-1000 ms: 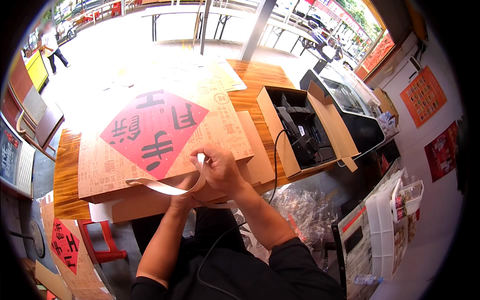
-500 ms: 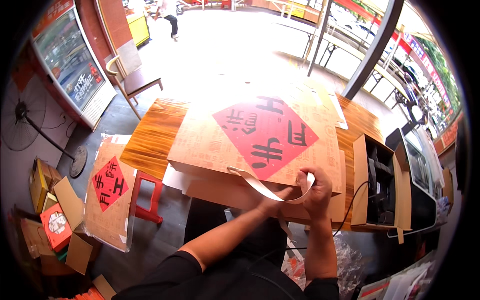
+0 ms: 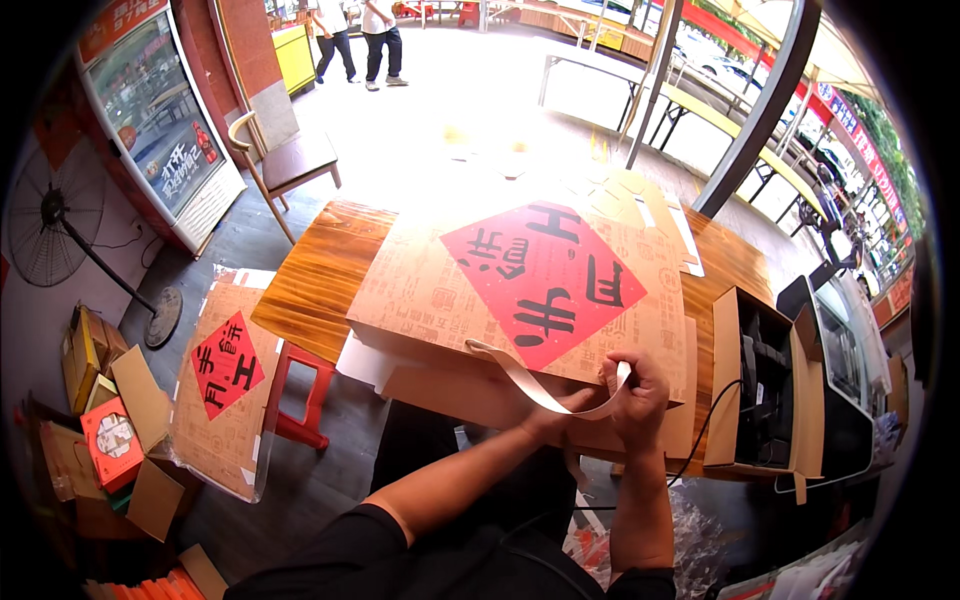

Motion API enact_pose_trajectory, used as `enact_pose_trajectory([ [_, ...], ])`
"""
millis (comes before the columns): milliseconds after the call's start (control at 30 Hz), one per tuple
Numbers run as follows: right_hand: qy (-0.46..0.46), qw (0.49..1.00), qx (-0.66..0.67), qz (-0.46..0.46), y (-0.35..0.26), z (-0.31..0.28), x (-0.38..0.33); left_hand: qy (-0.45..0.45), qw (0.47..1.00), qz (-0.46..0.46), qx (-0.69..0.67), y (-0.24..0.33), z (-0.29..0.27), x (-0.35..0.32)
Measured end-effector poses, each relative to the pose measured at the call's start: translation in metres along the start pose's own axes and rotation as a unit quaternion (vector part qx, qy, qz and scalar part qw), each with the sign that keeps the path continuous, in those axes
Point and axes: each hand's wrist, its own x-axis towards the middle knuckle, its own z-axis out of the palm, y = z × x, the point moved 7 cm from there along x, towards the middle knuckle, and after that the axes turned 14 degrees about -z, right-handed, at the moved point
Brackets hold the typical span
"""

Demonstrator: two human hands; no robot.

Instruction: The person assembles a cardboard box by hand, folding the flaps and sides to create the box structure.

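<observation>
A large brown paper bag [image 3: 410, 290] with a red diamond panel [image 3: 540, 285] lies flat, its open edge toward me. From a hole near that edge, a cream ribbon handle [image 3: 515, 375] loops to the right. My right hand [image 3: 638, 395] is closed on the ribbon's right part, against the bag's edge. My left hand [image 3: 550, 422] is at the bag's opening, under the loop. Its thumb shows beside the ribbon; the other fingers are hidden.
The bag rests on a wooden table [image 3: 310, 285] with more flat brown pieces beneath it. To the right stands an open carton [image 3: 725, 385] with black contents. On the left are a red stool [image 3: 310, 400], a wrapped stack of printed brown bags [image 3: 225, 375] and a fan [image 3: 60, 215].
The view has shifted slightly, so the bag and table appear a little lower and further right. Both hands keep nearly the same place at the bag's edge. Two people now show in the background.
</observation>
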Motion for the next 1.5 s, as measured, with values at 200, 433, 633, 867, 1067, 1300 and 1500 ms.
enact_pose_trajectory([
  [200, 0.059, 0.988, 0.131, 0.053, 0.006, 0.003, 0.000, 0.001, 0.999, 0.000, -0.049, 0.020, 0.016, -0.011],
  [433, 0.091, 0.980, 0.168, 0.060, 0.011, -0.001, -0.004, -0.086, 0.972, -0.105, -0.193, -0.008, 0.014, -0.008],
  [633, 0.120, 0.970, 0.201, 0.062, 0.020, -0.003, -0.005, -0.066, 0.970, -0.111, -0.207, -0.010, 0.008, -0.013],
  [867, 0.131, 0.963, 0.223, 0.081, 0.036, -0.010, -0.010, -0.051, 0.968, -0.165, -0.180, -0.002, 0.015, -0.021],
  [1067, 0.139, 0.950, 0.264, 0.089, 0.039, -0.011, -0.008, -0.091, 0.960, -0.151, -0.218, -0.036, -0.006, -0.009],
  [1300, 0.110, 0.935, 0.314, 0.126, 0.019, -0.001, -0.003, -0.058, 0.964, -0.130, -0.224, -0.008, 0.000, -0.012],
  [1500, 0.090, 0.956, 0.264, 0.088, 0.025, -0.003, -0.003, -0.057, 0.969, -0.127, -0.205, -0.001, 0.005, -0.008],
])
